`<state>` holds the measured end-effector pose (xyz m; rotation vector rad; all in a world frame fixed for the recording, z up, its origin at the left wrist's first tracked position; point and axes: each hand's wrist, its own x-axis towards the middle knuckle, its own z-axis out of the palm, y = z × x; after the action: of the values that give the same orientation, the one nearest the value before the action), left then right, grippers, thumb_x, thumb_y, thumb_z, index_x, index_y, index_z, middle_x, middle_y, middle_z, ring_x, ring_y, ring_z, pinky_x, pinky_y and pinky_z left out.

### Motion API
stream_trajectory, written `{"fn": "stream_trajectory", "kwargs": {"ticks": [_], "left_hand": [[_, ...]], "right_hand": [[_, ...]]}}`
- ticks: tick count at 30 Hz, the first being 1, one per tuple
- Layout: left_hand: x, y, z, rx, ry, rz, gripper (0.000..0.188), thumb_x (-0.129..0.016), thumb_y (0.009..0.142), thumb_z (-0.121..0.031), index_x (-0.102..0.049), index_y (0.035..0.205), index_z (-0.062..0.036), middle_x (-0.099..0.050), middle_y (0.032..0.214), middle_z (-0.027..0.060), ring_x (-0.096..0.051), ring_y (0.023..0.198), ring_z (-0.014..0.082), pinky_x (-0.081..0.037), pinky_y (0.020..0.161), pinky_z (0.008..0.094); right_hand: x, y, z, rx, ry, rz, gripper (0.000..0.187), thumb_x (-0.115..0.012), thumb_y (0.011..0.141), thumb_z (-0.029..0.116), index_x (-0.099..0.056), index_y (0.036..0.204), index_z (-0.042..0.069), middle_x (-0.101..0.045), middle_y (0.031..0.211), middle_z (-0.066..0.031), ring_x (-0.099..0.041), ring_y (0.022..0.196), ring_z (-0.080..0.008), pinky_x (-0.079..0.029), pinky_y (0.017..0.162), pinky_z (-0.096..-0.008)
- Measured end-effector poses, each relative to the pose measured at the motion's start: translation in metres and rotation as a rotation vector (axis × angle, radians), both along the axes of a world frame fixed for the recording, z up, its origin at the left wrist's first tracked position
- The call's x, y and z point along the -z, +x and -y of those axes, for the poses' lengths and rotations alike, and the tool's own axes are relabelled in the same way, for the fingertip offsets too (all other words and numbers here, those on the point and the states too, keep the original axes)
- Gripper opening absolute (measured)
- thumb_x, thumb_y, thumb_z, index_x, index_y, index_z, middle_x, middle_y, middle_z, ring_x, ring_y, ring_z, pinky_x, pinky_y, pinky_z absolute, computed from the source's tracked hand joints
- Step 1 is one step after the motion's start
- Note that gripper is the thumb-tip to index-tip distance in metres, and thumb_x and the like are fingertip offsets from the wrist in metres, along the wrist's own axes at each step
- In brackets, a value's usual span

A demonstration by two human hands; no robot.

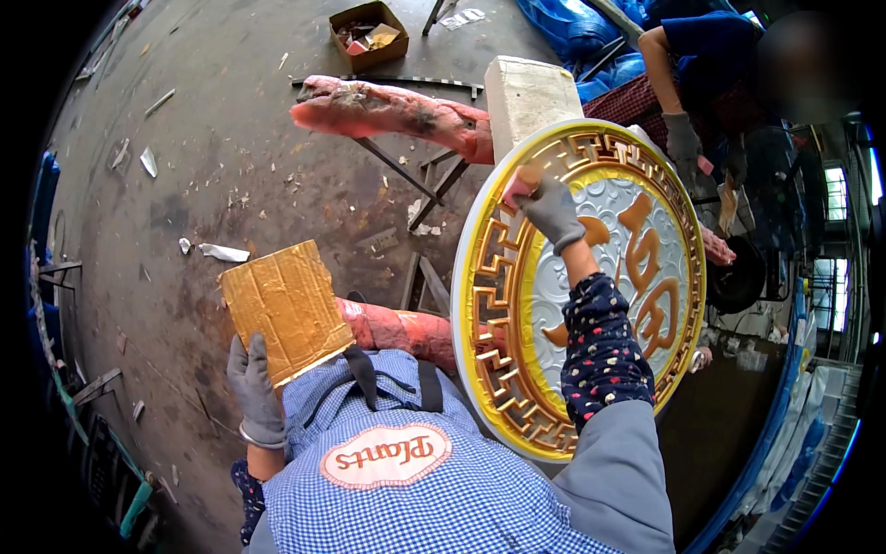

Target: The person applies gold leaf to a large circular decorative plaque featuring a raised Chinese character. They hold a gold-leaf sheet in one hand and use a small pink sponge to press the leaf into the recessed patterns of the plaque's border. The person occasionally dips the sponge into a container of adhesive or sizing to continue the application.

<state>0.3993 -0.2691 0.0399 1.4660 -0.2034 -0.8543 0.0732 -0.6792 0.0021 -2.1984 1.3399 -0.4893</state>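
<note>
My left hand (256,390), in a grey glove, grips the lower edge of a square piece of cardboard (288,309) smeared with gold paint. A large round relief plaque (578,406) stands tilted at my right. Its raised key-pattern border is gold, edged with yellow bands, and gold characters (639,268) sit on a silvery swirled centre. At the upper left of the border, my gloved right hand (554,210) is closed on a small pink sponge (524,184), held at the raised pattern. The motion blurs the sponge slightly, and the hand partly hides the border there.
Reddish wrapped beams (406,115) on dark metal legs and a white foam block (531,97) are by the plaque. Across it, a co-worker's gloved hand (681,138) holds something pink. A cardboard box (369,37) of scraps stands on the littered floor; blue sheeting (572,32) lies behind.
</note>
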Motion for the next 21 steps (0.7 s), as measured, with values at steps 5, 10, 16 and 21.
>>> {"fn": "stream_trajectory", "kwargs": {"ticks": [5, 10, 16, 21], "left_hand": [[0.003, 0.0, 0.0, 0.019, 0.027, 0.025, 0.031, -0.061, 0.112, -0.023, -0.063, 0.132, 0.0007, -0.071, 0.12, 0.0048, -0.066, 0.104, 0.0101, -0.054, 0.09, 0.0267], [0.002, -0.002, 0.002, 0.001, 0.004, -0.009, 0.032, -0.061, 0.112, -0.023, -0.063, 0.132, 0.002, -0.072, 0.12, 0.0048, -0.065, 0.105, 0.0101, -0.053, 0.09, 0.0266], [0.006, -0.004, -0.004, 0.014, -0.01, 0.006, 0.032, -0.062, 0.111, -0.023, -0.063, 0.132, 0.0024, -0.071, 0.122, 0.005, -0.065, 0.107, 0.0102, -0.053, 0.092, 0.027], [0.006, -0.008, -0.007, 0.002, -0.025, 0.009, 0.033, -0.062, 0.112, -0.022, -0.063, 0.133, 0.0023, -0.071, 0.122, 0.0053, -0.065, 0.106, 0.0105, -0.053, 0.091, 0.0272]], "right_hand": [[-0.012, -0.004, -0.029, -0.157, 0.041, -0.068, 0.035, -0.078, 0.086, 0.02, -0.074, 0.12, 0.011, -0.076, 0.104, -0.0189, -0.074, 0.099, -0.0393, -0.058, 0.084, -0.0436], [-0.018, -0.009, -0.039, -0.053, 0.02, 0.03, 0.035, -0.08, 0.086, 0.021, -0.073, 0.118, 0.009, -0.076, 0.103, -0.0199, -0.074, 0.098, -0.0393, -0.058, 0.083, -0.0444], [-0.017, -0.013, -0.055, -0.132, -0.067, -0.175, 0.029, -0.078, 0.088, 0.021, -0.071, 0.113, 0.011, -0.073, 0.106, -0.0181, -0.072, 0.099, -0.041, -0.057, 0.082, -0.0465], [-0.015, -0.011, -0.061, -0.142, -0.127, -0.135, 0.027, -0.076, 0.089, 0.022, -0.068, 0.112, 0.009, -0.072, 0.106, -0.018, -0.071, 0.099, -0.0414, -0.057, 0.081, -0.0484]]}}
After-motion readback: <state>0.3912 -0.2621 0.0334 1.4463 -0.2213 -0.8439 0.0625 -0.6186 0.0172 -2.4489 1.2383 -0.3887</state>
